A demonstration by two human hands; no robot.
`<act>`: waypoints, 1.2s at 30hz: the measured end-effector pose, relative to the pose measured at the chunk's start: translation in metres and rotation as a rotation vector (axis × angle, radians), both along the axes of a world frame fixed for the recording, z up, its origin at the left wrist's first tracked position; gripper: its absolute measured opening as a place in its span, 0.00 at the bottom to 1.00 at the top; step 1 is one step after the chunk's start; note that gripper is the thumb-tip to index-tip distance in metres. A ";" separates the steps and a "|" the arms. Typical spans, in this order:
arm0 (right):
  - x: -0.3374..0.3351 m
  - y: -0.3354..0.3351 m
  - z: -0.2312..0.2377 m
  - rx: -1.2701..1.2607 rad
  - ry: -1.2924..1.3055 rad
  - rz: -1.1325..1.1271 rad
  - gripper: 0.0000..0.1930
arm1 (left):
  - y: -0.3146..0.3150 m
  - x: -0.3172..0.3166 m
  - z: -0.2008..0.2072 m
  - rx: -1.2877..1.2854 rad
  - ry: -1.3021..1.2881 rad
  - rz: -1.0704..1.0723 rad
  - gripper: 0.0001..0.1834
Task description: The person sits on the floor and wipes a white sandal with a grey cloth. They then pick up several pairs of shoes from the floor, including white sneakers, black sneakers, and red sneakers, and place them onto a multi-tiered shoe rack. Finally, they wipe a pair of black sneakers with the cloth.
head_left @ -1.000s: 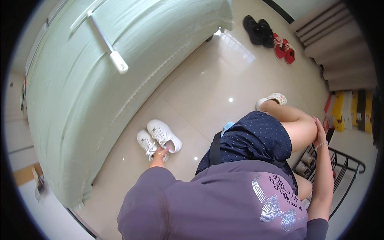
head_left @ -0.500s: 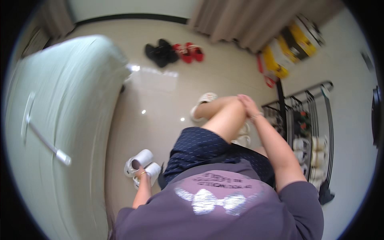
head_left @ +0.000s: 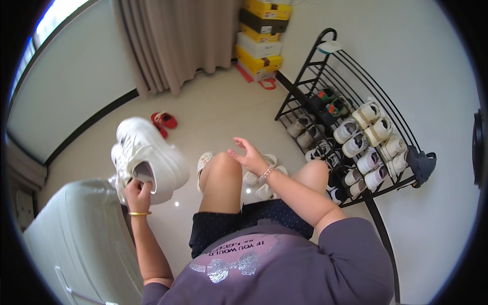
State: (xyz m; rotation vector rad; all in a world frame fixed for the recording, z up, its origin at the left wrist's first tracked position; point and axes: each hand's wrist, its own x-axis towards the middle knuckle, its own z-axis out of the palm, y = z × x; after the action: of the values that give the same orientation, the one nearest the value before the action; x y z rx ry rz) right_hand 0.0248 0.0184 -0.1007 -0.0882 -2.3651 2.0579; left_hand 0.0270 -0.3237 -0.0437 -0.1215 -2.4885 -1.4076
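Note:
My left hand, with a gold bangle at its wrist, grips a pair of white sneakers by their heel openings. They hang in the air, toes pointing away, the near shoe partly covering the other. Above my bent left knee, my right hand is open, fingers apart and nothing in it; a beaded bracelet circles the wrist. A cream clog is on my left foot. Several cream shoes show on the floor between my legs.
To the right, a black metal rack carries several pairs of shoes, with a dark cap at its near end. Shoe boxes are stacked by the curtain. Red shoes lie on the far floor. A pale green covered bed stands left.
My left hand has lifted the white sneakers off the floor, up and forward. My right hand has come off the knee. The view has swung right, toward the rack.

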 end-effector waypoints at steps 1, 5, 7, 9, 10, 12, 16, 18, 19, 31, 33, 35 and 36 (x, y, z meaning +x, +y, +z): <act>-0.001 0.007 0.012 -0.151 -0.027 0.011 0.44 | 0.024 -0.019 0.024 -0.129 0.060 -0.075 0.11; -0.004 0.038 0.056 -0.746 -0.237 -0.058 0.45 | 0.151 -0.065 0.108 -0.518 0.151 -0.421 0.12; -0.008 0.052 0.061 -0.973 -0.019 0.063 0.42 | 0.208 -0.079 0.119 -0.663 0.154 -0.548 0.13; -0.013 0.075 0.058 -1.239 0.153 0.090 0.35 | 0.264 -0.089 0.114 -0.779 0.177 -0.631 0.14; -0.011 0.096 0.053 -1.240 0.186 0.026 0.34 | 0.294 -0.093 0.110 -0.826 0.218 -0.682 0.14; -0.006 0.136 0.043 -1.249 0.247 -0.097 0.33 | 0.346 -0.097 0.104 -0.818 0.266 -0.767 0.14; -0.004 0.211 0.037 -1.206 0.456 -0.216 0.31 | 0.432 -0.104 0.099 -0.862 0.269 -0.862 0.14; -0.002 0.237 0.031 -1.223 0.446 -0.250 0.31 | 0.463 -0.107 0.095 -0.840 0.287 -0.887 0.14; 0.005 0.243 0.032 -1.204 0.398 -0.330 0.31 | 0.472 -0.107 0.091 -0.783 0.318 -0.896 0.14; 0.049 0.287 0.089 -0.878 0.767 -0.534 0.33 | 0.548 -0.080 0.185 -0.542 0.652 -1.101 0.12; 0.039 0.303 0.109 -0.859 0.823 -0.632 0.31 | 0.580 -0.089 0.194 -0.591 0.670 -1.074 0.13; 0.027 0.315 0.128 -0.868 0.899 -0.646 0.30 | 0.607 -0.105 0.198 -0.660 0.678 -1.029 0.14; 0.027 0.318 0.130 -0.865 0.920 -0.650 0.31 | 0.624 -0.112 0.199 -0.671 0.684 -1.023 0.14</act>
State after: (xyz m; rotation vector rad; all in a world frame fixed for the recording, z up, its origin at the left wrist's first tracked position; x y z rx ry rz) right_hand 0.0518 0.3368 0.0298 0.0716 -0.7283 1.9493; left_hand -0.0853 0.3008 0.1554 -1.8354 -2.1576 -0.4601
